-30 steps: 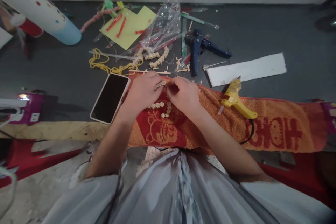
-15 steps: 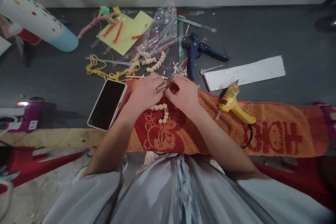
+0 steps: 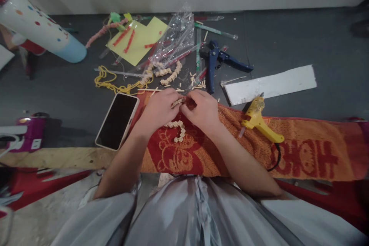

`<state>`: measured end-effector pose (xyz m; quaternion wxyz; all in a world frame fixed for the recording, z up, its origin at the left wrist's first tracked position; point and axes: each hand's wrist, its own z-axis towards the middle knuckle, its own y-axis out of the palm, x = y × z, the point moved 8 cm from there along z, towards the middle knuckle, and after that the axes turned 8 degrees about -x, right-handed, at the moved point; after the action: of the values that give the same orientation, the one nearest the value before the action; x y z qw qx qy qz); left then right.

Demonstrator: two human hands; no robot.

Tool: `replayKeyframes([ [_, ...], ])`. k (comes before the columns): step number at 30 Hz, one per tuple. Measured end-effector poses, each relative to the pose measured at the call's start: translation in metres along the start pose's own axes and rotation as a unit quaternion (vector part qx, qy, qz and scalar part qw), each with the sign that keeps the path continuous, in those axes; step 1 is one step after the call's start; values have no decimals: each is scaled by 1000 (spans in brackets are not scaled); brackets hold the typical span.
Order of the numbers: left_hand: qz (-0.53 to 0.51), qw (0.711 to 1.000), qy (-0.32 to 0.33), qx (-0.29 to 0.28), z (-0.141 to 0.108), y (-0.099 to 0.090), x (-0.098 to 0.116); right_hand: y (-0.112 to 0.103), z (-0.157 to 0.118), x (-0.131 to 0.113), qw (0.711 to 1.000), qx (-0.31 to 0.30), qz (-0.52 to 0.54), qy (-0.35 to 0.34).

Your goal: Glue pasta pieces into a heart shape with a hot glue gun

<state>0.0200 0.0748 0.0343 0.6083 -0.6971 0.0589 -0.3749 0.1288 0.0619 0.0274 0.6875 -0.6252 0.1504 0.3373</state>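
My left hand [image 3: 163, 108] is closed around a small strip of short pale wooden stick pieces [image 3: 176, 102]. Fingertip to fingertip with it, my right hand [image 3: 202, 110] is pinched at the strip's right end; what lies between its fingers is hidden. Below the hands, a hook-shaped chain of the same pale pieces [image 3: 181, 132] rests on the red and orange towel [image 3: 175, 157]. Just beyond my fingers lie more pale curved chains [image 3: 173, 75] and loose cut bits [image 3: 198, 83].
A phone [image 3: 117, 121] lies left of my forearm. To the right are a yellow glue gun [image 3: 258, 121], a white strip [image 3: 271, 85] and a blue-handled cutter [image 3: 213, 65]. Yellow cord [image 3: 108, 80], yellow paper [image 3: 138, 42], clear plastic wrap [image 3: 175, 34] and a spotted bottle [image 3: 43, 27] stand or lie farther back.
The whole view has shifted slightly, with the things sitting a little lower in it. Both hands stay together at the small strip, with barely any change in the fingers.
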Motion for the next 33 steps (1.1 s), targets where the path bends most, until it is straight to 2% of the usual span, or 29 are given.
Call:
replayKeyframes([
  [5,-42,998,16,34,-1,-4,0,-4,1,4,998,19,65,17],
  [10,-104,992,7,64,-3,-11,-1,-9,0,2,988,42,151,6],
  [14,-146,986,2,85,-6,-18,-4,-15,-1,4,971,64,231,3],
  [18,-213,968,-32,132,-11,-26,-15,-22,0,17,952,85,291,41],
  [22,-301,939,-79,145,-15,-24,-24,-26,1,27,955,103,272,59],
  [25,-384,905,-108,148,-17,-20,-28,-30,2,23,972,108,208,20],
  [29,-464,861,-153,142,-18,-14,-31,-28,3,16,991,86,98,-14],
  [33,-500,840,-166,127,-18,-11,-28,-29,2,11,989,80,124,-19],
])
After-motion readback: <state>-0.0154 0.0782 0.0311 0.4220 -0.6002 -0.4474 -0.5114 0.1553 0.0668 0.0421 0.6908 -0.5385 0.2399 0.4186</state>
